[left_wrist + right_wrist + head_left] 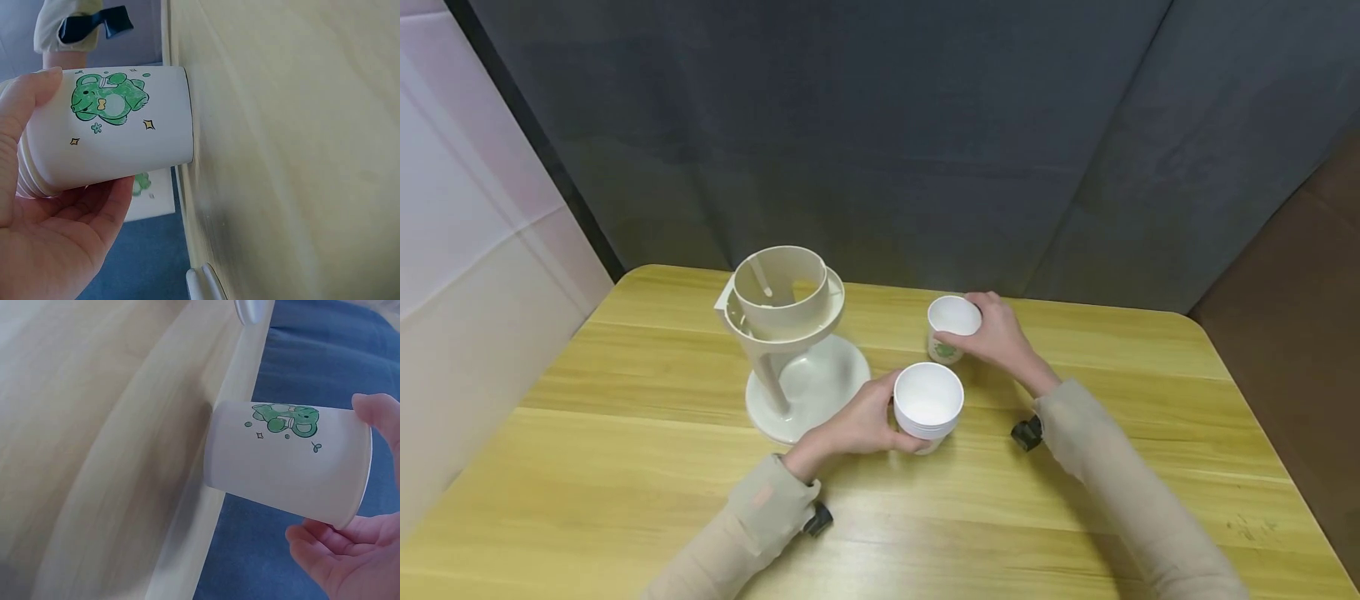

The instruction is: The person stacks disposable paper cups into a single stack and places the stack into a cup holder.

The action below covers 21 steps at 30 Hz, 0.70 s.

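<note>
My left hand (pixel 865 419) grips a stack of white paper cups (pixel 928 398), thumb on the near side and fingers round the far side. Several rims show one under another, and a green cartoon bear is printed on the outer cup (pixel 125 131) in the left wrist view. Farther back, my right hand (pixel 996 335) holds a single white paper cup (pixel 953 318) near its rim, between thumb and fingers. This cup (pixel 281 469) bears a green bear print too, and its base is right at the tabletop in the right wrist view. Both cups stand upright, mouths up.
Left of the cups stands a cream plastic stand (pixel 808 392) with a round base and a ring holder (pixel 781 300) on top. The wooden table (pixel 625 467) meets a dark cloth (pixel 865 150) at its back edge. Dark straps sit at both wrists.
</note>
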Each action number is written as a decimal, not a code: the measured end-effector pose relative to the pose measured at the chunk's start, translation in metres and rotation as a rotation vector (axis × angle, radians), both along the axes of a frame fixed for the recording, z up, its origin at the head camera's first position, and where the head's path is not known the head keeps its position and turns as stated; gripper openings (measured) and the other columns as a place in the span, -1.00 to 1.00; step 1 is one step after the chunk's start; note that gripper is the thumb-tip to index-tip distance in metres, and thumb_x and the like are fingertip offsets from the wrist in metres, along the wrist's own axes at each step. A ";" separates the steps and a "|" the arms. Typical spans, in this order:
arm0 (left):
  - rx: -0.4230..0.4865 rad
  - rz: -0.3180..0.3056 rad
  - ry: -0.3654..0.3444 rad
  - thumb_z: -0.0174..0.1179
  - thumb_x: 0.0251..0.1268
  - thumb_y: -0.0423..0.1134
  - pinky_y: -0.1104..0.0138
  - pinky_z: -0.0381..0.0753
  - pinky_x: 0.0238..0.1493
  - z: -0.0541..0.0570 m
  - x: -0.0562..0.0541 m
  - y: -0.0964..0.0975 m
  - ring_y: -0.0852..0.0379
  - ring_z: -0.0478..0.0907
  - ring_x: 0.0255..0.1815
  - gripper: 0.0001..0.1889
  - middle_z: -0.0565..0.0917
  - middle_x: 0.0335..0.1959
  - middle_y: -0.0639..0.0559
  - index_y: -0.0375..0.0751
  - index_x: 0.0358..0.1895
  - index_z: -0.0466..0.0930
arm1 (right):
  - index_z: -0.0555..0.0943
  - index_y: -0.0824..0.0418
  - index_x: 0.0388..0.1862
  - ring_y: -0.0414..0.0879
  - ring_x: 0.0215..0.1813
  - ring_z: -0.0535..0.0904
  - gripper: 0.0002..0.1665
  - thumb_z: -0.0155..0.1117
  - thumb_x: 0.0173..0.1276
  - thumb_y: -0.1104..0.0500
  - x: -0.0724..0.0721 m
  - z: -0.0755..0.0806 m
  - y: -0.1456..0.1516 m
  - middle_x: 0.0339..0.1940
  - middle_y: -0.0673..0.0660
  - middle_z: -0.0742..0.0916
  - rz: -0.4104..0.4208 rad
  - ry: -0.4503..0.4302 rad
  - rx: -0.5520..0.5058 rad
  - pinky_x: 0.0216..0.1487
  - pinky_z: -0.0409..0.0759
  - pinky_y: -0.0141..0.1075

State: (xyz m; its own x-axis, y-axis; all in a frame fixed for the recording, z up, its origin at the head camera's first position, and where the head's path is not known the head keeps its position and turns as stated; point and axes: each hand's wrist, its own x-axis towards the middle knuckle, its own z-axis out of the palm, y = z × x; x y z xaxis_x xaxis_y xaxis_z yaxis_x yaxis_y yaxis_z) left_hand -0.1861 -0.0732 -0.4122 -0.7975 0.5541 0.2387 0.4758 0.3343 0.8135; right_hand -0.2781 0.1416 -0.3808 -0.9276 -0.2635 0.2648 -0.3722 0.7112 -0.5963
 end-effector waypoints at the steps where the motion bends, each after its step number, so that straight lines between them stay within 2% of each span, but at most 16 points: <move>1: 0.000 0.001 0.002 0.52 -0.27 -0.29 0.21 0.46 0.12 0.000 0.000 0.000 0.07 0.51 0.05 -0.20 0.58 0.03 -0.10 -0.34 0.19 0.36 | 0.48 0.46 0.08 0.18 -0.08 0.51 -0.16 0.53 -0.09 -0.03 0.002 0.001 0.002 -0.08 0.35 0.60 0.000 0.000 0.002 -0.12 0.55 -0.01; 11: 0.005 -0.006 -0.011 0.51 -0.25 -0.28 0.20 0.48 0.11 0.001 0.001 -0.001 0.05 0.50 0.06 -0.20 0.56 0.05 -0.11 -0.34 0.20 0.35 | 0.53 0.47 -0.04 0.22 -0.06 0.53 -0.22 0.54 -0.15 -0.01 0.019 0.004 0.019 -0.09 0.37 0.63 0.018 0.071 0.003 -0.15 0.55 0.02; 15: 0.008 -0.005 -0.011 0.51 -0.25 -0.29 0.20 0.48 0.11 0.001 0.001 -0.001 0.04 0.50 0.06 -0.19 0.56 0.05 -0.11 -0.35 0.20 0.34 | 0.53 0.47 -0.06 0.21 -0.08 0.53 -0.24 0.53 -0.15 -0.01 0.025 0.003 0.024 -0.12 0.36 0.64 0.021 0.077 0.014 -0.17 0.55 0.02; 21: -0.001 0.007 0.002 0.51 -0.27 -0.27 0.20 0.47 0.11 0.001 0.002 -0.001 0.06 0.51 0.04 -0.20 0.58 0.03 -0.10 -0.34 0.19 0.36 | 0.52 0.48 -0.03 0.23 -0.05 0.53 -0.23 0.55 -0.15 0.03 0.034 0.002 0.031 -0.05 0.39 0.62 0.020 0.077 0.004 -0.17 0.56 0.02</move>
State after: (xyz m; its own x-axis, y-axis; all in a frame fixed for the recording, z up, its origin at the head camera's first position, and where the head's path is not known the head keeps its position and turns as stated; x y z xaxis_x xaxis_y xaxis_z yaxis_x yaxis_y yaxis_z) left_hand -0.1841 -0.0739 -0.4108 -0.8005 0.5491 0.2401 0.4755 0.3381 0.8121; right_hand -0.2439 0.1730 -0.3785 -0.8989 -0.2831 0.3343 -0.4313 0.7055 -0.5623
